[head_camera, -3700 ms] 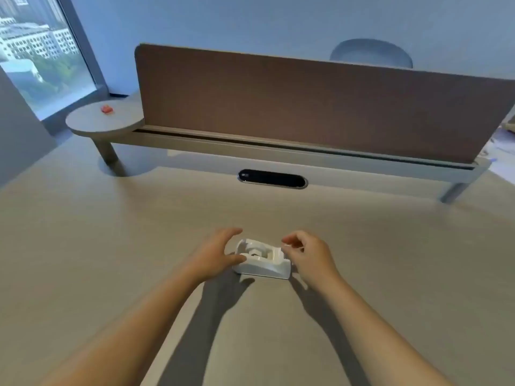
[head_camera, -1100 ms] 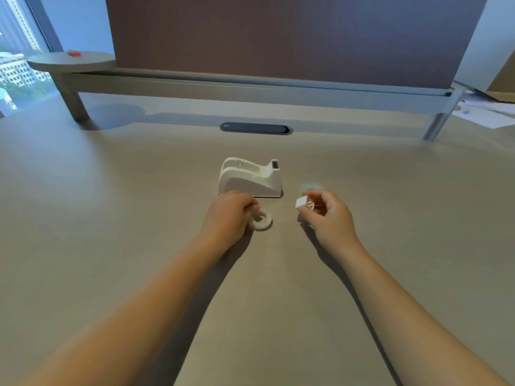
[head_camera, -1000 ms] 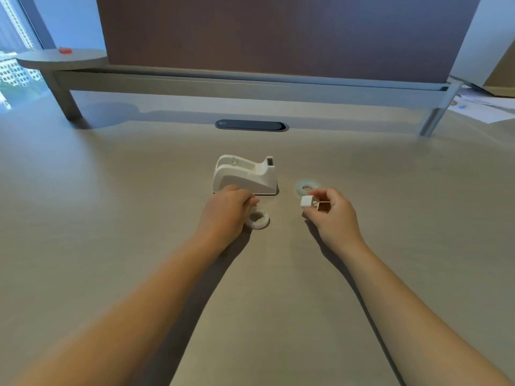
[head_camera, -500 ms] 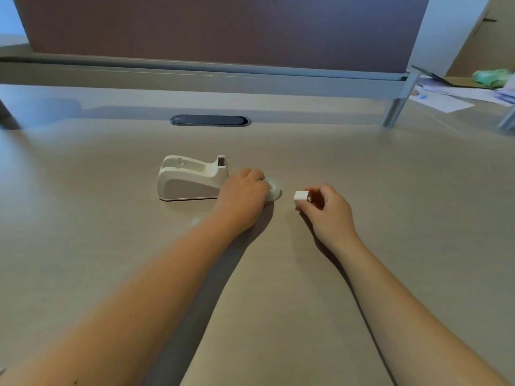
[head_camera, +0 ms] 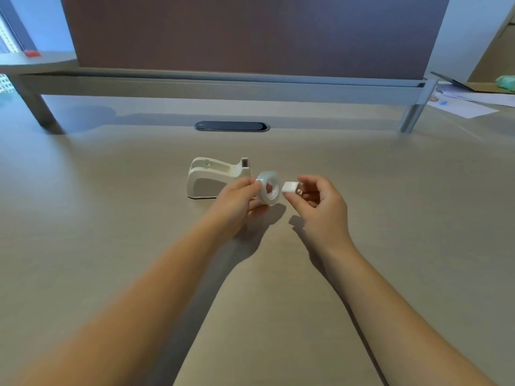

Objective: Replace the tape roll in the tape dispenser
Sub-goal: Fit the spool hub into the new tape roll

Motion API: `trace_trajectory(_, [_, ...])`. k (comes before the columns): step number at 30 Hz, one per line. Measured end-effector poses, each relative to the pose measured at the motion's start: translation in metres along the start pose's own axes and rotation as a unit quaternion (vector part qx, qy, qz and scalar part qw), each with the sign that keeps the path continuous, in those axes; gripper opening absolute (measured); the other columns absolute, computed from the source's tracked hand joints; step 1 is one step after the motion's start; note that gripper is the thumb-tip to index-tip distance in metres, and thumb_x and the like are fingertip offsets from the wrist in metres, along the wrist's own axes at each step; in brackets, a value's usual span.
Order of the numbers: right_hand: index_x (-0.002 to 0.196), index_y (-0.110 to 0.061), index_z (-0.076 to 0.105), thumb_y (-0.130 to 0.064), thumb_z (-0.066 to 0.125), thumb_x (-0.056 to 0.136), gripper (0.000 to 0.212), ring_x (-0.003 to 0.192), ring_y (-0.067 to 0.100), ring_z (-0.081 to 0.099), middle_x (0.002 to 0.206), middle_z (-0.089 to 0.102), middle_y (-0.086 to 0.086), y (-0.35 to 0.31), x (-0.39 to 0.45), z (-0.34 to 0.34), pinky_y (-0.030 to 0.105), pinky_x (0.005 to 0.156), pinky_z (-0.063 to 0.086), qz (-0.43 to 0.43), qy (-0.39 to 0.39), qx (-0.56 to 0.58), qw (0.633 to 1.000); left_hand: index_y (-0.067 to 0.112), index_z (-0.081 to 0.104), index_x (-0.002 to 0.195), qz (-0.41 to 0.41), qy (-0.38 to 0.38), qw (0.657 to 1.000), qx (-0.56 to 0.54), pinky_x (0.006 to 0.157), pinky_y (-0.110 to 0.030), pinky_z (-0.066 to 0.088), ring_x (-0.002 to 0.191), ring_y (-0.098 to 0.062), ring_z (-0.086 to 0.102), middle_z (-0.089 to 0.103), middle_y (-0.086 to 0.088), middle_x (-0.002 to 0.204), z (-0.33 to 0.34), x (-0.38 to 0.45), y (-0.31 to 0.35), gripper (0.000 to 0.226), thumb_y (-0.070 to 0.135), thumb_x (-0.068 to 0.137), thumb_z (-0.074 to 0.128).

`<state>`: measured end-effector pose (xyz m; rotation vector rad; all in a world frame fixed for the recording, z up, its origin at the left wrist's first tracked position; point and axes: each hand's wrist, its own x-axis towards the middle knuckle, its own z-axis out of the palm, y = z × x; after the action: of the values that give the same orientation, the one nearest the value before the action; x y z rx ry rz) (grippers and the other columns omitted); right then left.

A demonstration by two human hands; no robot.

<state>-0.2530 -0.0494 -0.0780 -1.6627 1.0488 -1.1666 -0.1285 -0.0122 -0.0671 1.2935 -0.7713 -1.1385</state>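
A white tape dispenser (head_camera: 211, 178) stands on the beige desk (head_camera: 111, 232), its roll bay showing no roll and its cutter end pointing right. My left hand (head_camera: 237, 204) holds a clear tape roll (head_camera: 269, 188) upright just above the desk, right of the dispenser, with its hole facing right. My right hand (head_camera: 320, 204) pinches a small white spindle core (head_camera: 290, 188) a short gap to the right of the roll's hole. The old white ring seen earlier is hidden from view.
A brown divider panel (head_camera: 250, 32) on a grey rail runs across the back. A dark cable grommet (head_camera: 232, 126) lies behind the dispenser. Papers (head_camera: 462, 104) lie at the far right, and a small red object (head_camera: 32, 53) sits on a round shelf at far left.
My left hand left the old white ring, reached right, and lifted the clear tape roll off the desk. My right hand kept hold of the white core and brought it near the roll.
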Motion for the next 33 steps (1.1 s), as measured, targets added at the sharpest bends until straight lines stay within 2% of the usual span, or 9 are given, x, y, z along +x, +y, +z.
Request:
trace_trajectory(2, [0.092,-0.014,0.059,-0.018,0.065,0.076,0.018,0.078,0.017,0.056,0.079,0.058,-0.003,-0.008,-0.010,0.012,0.043,0.078,0.052,0.007,-0.009,0.032,0.999,0.013,0.057,0.081,-0.002,-0.002,0.999,-0.044,0.082,-0.032,0.050,0.089,-0.021,0.060,0.060,-0.010,0.095,-0.009,-0.010,0.001,0.021,0.019,0.090,0.038])
trace_trajectory(5, [0.088,-0.014,0.061,-0.021,0.066,0.075,0.015,0.085,0.021,0.059,0.090,0.063,0.008,-0.014,-0.019,0.026,0.043,0.079,0.053,-0.019,-0.026,0.024,0.999,0.011,0.057,0.086,0.010,-0.028,0.998,-0.060,0.073,-0.025,0.055,0.084,-0.016,0.061,0.061,-0.007,0.090,-0.021,-0.023,-0.002,0.020,0.021,0.089,0.040])
trace_trajectory(10, [0.094,-0.011,0.062,-0.017,0.061,0.080,0.015,0.086,0.017,0.058,0.091,0.061,0.002,-0.011,-0.020,0.035,0.032,0.078,0.051,-0.068,-0.045,-0.040,0.996,0.012,0.055,0.082,0.024,-0.042,0.997,-0.055,0.061,-0.017,0.054,0.069,-0.008,0.063,0.061,-0.004,0.081,-0.032,-0.030,-0.008,0.019,0.018,0.089,0.039])
trace_trajectory(16, [0.094,-0.007,0.062,-0.017,0.060,0.080,0.017,0.084,0.018,0.057,0.089,0.058,0.001,-0.013,-0.020,0.040,0.030,0.075,0.050,-0.120,-0.048,-0.091,0.987,0.010,0.054,0.082,0.050,-0.026,0.998,-0.023,0.066,-0.017,0.055,0.079,-0.014,0.061,0.060,-0.006,0.083,-0.038,-0.031,-0.007,0.017,0.016,0.089,0.039])
trace_trajectory(20, [0.092,-0.005,0.062,-0.019,0.061,0.080,0.018,0.079,0.015,0.053,0.087,0.056,0.001,-0.012,-0.019,0.042,0.012,0.065,0.042,-0.139,-0.044,-0.130,0.981,0.010,0.053,0.080,0.067,-0.012,0.998,0.003,0.066,-0.016,0.054,0.079,-0.014,0.060,0.059,-0.007,0.082,-0.038,-0.033,-0.008,0.017,0.015,0.089,0.040])
trace_trajectory(22, [0.092,-0.005,0.061,-0.020,0.061,0.080,0.019,0.077,0.013,0.051,0.086,0.055,0.000,-0.012,-0.019,0.043,0.009,0.061,0.038,-0.149,-0.041,-0.151,0.976,0.011,0.053,0.079,0.075,-0.006,0.997,0.009,0.066,-0.016,0.054,0.078,-0.014,0.060,0.059,-0.006,0.081,-0.037,-0.033,-0.009,0.017,0.014,0.089,0.040])
trace_trajectory(26, [0.093,-0.003,0.060,-0.019,0.060,0.081,0.020,0.075,0.013,0.048,0.086,0.052,0.001,-0.013,-0.019,0.044,0.009,0.060,0.034,-0.167,-0.042,-0.178,0.969,0.013,0.054,0.076,0.087,0.001,0.996,0.026,0.068,-0.018,0.055,0.080,-0.015,0.060,0.060,-0.006,0.080,-0.038,-0.033,-0.009,0.018,0.014,0.089,0.041])
trace_trajectory(30, [0.091,-0.002,0.059,-0.017,0.059,0.082,0.018,0.074,0.014,0.045,0.086,0.049,0.002,-0.014,-0.020,0.043,0.010,0.058,0.030,-0.194,-0.044,-0.207,0.958,0.010,0.054,0.076,0.105,0.012,0.993,0.061,0.061,-0.014,0.054,0.072,-0.013,0.060,0.059,-0.006,0.075,-0.036,-0.033,-0.009,0.015,0.013,0.087,0.045])
trace_trajectory(33, [0.090,-0.001,0.059,-0.016,0.058,0.082,0.017,0.074,0.015,0.045,0.086,0.054,0.008,-0.014,-0.021,0.042,0.009,0.058,0.028,-0.214,-0.044,-0.215,0.952,0.008,0.054,0.076,0.111,0.011,0.992,0.063,0.059,-0.015,0.054,0.067,-0.012,0.059,0.059,-0.007,0.072,-0.034,-0.034,-0.008,0.015,0.012,0.087,0.045])
